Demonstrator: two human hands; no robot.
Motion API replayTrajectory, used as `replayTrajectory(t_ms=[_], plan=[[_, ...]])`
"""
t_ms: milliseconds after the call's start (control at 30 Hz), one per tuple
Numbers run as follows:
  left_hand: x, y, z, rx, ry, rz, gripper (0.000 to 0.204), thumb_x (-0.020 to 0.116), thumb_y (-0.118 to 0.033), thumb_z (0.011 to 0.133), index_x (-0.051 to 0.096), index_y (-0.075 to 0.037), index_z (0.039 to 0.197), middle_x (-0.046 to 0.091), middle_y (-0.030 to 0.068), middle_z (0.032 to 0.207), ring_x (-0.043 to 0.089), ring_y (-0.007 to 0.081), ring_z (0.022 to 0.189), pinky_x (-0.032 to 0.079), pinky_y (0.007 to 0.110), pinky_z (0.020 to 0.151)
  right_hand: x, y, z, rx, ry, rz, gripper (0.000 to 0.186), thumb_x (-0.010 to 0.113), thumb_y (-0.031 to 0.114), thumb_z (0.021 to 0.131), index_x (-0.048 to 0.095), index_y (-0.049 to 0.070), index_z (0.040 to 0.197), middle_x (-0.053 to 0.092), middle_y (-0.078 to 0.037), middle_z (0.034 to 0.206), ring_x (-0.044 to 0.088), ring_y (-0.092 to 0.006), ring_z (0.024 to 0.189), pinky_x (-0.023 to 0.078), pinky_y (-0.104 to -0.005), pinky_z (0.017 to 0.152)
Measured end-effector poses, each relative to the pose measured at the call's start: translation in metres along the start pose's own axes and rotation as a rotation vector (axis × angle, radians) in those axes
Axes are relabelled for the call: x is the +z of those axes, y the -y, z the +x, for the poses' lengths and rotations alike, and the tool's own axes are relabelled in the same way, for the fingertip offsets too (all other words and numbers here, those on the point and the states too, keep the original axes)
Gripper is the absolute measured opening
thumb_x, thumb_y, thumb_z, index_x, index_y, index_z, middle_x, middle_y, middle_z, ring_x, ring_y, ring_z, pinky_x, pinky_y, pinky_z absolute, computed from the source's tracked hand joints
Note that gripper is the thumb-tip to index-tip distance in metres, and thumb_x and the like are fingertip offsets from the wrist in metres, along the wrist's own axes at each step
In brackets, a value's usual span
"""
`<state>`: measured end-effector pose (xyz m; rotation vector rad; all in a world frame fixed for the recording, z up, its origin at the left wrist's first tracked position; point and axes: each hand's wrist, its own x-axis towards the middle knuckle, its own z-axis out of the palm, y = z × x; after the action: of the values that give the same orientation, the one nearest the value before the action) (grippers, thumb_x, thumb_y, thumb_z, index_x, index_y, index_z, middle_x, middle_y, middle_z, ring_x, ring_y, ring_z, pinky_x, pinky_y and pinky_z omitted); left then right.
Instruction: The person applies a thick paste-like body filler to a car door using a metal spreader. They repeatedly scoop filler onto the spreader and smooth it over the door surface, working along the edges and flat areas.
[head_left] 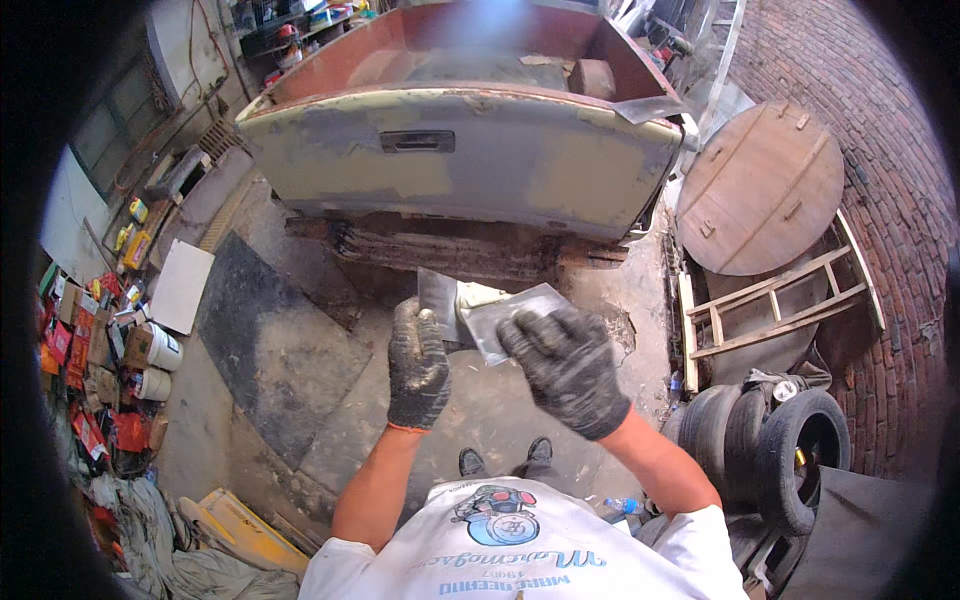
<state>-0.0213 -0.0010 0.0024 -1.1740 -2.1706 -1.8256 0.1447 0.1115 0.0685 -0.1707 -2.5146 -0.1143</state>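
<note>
My left hand (418,370), in a dirty dark work glove, grips a flat metal plate (435,295) with a pale cream paste (477,292) on it. My right hand (560,360), gloved the same way, is closed on a second flat metal blade (530,300), which lies over part of the first plate and the paste. Both hands are held out at chest height, below the pickup's tailgate (460,170), which is patched in pale yellow and grey.
The truck bed (670,80) stands ahead. On the right lean a round wooden board (760,190) and a wooden frame (765,330) by a brick wall, with several tires (790,455) below. Boxes, white buckets (160,347) and rags crowd the left. My feet stand on the stained floor (350,420).
</note>
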Motion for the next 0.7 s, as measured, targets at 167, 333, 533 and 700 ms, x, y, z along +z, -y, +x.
replayTrajectory(t_ms=[167,333,533,700], plan=[[0.012,-0.007,0.001,-0.001,0.011,0.030,0.021,0.042,-0.013,0.099,0.049,0.001,0.112,0.061,0.0208,0.089,0.060,0.0326,0.079,0.047,0.040,0.073,0.012,0.000,-0.005,0.151,-0.033,0.161,0.055,0.064,0.006,0.065,0.061,0.013,0.120,0.058,-0.008,0.114,0.054,-0.0311,0.102,0.043,-0.0446,0.083],[0.010,-0.008,0.001,0.044,0.047,0.007,0.022,0.041,-0.013,0.099,0.050,0.001,0.113,0.061,0.0217,0.090,0.060,0.0341,0.081,0.047,0.040,0.074,0.009,0.004,-0.002,0.120,-0.035,0.084,0.052,0.064,0.003,0.063,0.062,0.010,0.114,0.061,-0.010,0.105,0.055,-0.0313,0.096,0.043,-0.0445,0.084],[0.005,0.001,0.005,-0.044,0.177,-0.158,0.022,0.043,-0.016,0.100,0.051,-0.001,0.113,0.060,0.0164,0.096,0.058,0.0250,0.086,0.046,0.035,0.078,0.007,-0.026,0.008,0.162,-0.233,0.280,0.039,0.062,0.001,0.069,0.065,0.008,0.108,0.063,-0.011,0.102,0.058,-0.0300,0.096,0.046,-0.0410,0.084],[-0.005,0.001,0.009,-0.215,0.186,-0.381,0.021,0.045,-0.017,0.100,0.052,-0.002,0.112,0.057,0.0069,0.096,0.051,0.0144,0.087,0.044,0.030,0.081,0.006,-0.041,0.011,0.194,-0.056,0.704,0.035,0.063,-0.003,0.076,0.068,0.010,0.108,0.066,-0.010,0.096,0.063,-0.0306,0.088,0.051,-0.0375,0.077]])
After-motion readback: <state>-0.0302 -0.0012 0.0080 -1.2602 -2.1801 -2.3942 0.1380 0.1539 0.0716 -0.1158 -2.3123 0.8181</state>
